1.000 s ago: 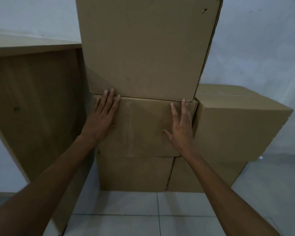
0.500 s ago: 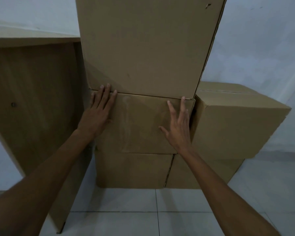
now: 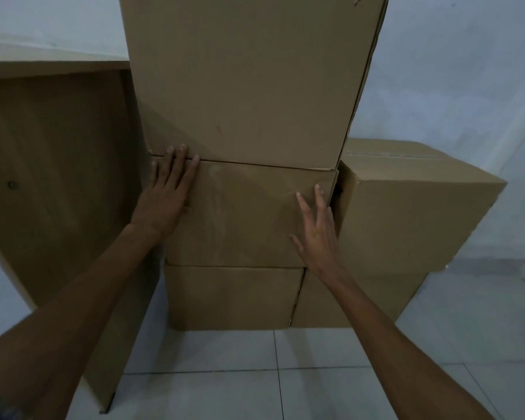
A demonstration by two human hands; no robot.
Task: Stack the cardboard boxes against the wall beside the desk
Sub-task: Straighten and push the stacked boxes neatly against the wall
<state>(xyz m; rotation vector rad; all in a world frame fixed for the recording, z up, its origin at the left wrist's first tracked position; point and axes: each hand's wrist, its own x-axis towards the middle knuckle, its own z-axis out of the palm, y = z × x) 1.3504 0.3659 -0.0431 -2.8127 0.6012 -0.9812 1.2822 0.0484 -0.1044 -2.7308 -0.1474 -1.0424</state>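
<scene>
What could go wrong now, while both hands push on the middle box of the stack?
1. The tall top box rests on the middle box; pushing may tip it.
2. The right hand sits by the narrow gap beside the right box; its fingers could get pinched there.

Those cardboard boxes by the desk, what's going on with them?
A person is squaring up a stack against the wall. The left hand and right hand lie flat and open on the middle box, which sits on a bottom box with a tall box on top, beside the desk.
</scene>
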